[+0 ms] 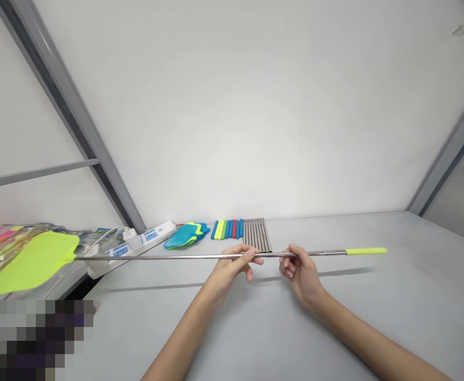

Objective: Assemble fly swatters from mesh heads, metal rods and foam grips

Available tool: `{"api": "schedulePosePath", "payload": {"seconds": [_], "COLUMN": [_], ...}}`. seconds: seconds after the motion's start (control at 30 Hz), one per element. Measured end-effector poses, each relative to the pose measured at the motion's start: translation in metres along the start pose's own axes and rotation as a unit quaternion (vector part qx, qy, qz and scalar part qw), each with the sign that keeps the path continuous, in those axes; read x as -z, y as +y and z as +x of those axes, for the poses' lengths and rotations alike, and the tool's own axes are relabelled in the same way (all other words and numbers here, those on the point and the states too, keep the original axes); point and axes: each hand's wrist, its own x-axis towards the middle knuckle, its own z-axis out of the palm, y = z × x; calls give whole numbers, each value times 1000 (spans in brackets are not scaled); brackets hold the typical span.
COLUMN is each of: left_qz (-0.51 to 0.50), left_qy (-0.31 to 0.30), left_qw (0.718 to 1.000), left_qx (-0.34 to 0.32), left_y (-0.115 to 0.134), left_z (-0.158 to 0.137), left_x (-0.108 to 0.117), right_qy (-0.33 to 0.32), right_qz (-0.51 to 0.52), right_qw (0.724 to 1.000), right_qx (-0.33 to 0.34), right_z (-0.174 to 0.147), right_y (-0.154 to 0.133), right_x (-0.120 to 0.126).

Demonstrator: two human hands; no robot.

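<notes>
A fly swatter with a long extended metal rod (176, 257) is held level above the table. Its flat yellow-green head (33, 262) is at the far left, and a matching yellow-green grip (366, 251) covers the right end. My left hand (234, 267) pinches the rod near its middle between thumb and fingers. Closer to the grip, my right hand (300, 270) pinches the same rod, its other fingers curled in. Behind my hands lie a row of bare metal rods (258, 234) and a row of coloured grips (227, 229), blue, yellow-green and red.
Blue and yellow-green swatter heads (186, 235) are stacked at the back. Left of them lies a white power strip (152, 235) with a plug and cable. Plastic-wrapped items (1, 241) are piled at the far left. A white wall (256, 106) rises behind the grey table (375, 307).
</notes>
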Motion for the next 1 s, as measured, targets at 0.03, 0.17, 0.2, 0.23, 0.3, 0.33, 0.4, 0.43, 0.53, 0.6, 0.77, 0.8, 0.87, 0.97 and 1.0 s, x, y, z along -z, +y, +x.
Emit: {"api": "schedulePosePath", "payload": {"seconds": [0.03, 0.17, 0.2, 0.23, 0.3, 0.33, 0.4, 0.43, 0.53, 0.6, 0.77, 0.8, 0.87, 0.97, 1.0], "left_qz": [4, 4, -2, -6, -16, -20, -23, -22, -29, -42, -94, -116, -173, -233, -241], "left_qy": [-12, -85, -109, -120, -122, -115, -85, -66, -20, -2, 82, 103, 167, 238, 245], "left_qw": [1000, 996, 994, 993, 992, 993, 996, 998, 999, 999, 992, 988, 970, 940, 936], "left_qx": [-4, -13, -12, -16, -19, -19, -10, -1, 19, 23, 15, 3, -40, -77, -73], "left_y": [0, -3, -4, -5, -8, -8, -9, -8, -4, -1, 1, -1, -4, -10, -11], "left_z": [-1, -4, -5, -5, -5, -5, -5, -5, -7, -8, -5, -3, 0, 4, 5], "left_x": [-1, -9, -12, -14, -17, -17, -17, -17, -18, -18, -12, -10, -4, 2, 2], "right_qy": [-14, -104, -127, -149, -182, -187, -185, -184, -200, -200, -133, -124, -110, -93, -90], "right_qz": [-13, -87, -90, -81, -61, -52, -39, -34, -30, -19, 85, 107, 138, 145, 141], "right_qw": [1000, 990, 987, 983, 975, 974, 973, 973, 966, 964, 973, 973, 975, 979, 981], "right_qx": [1, -33, -50, -70, -109, -120, -133, -137, -158, -173, -168, -161, -138, -106, -101], "right_z": [-1, -10, -11, -13, -13, -13, -12, -11, -9, -7, 3, 5, 9, 11, 11], "right_y": [0, 5, 6, 7, 6, 4, 0, -2, -6, -6, -9, -10, -14, -21, -22], "right_x": [-1, -7, -8, -9, -10, -10, -10, -9, -8, -5, 4, 5, 7, 9, 10]}}
